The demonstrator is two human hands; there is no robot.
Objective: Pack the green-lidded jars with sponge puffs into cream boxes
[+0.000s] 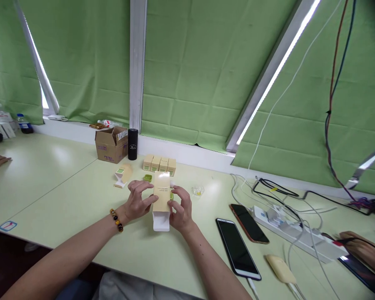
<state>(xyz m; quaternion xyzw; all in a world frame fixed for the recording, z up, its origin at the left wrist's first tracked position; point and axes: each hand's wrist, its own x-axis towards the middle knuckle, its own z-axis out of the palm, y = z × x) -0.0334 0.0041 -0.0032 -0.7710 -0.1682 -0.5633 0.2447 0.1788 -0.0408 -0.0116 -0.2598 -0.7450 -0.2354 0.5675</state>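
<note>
Grey cloth (125,287) shows at 6 o'clock, under the table (71,183) edge. At the clock's centre is a tan box (161,198), its white end open toward 6 o'clock; whether it touches the table I cannot tell. Left hand (138,203) and right hand (181,210) grip it from either side — thumb and fingers pinched on its edges. Four small boxes (159,165) stand in a row at 12 o'clock, with a green tub (148,178) at 11 and an opened carton (121,177) at 10. Farther off at 11 stands a black flask (133,145), just beside a cardboard box (111,146). Something clear (198,191) lies at 3, and a white phone (238,248) at 4 — well apart from the tan box.
</note>
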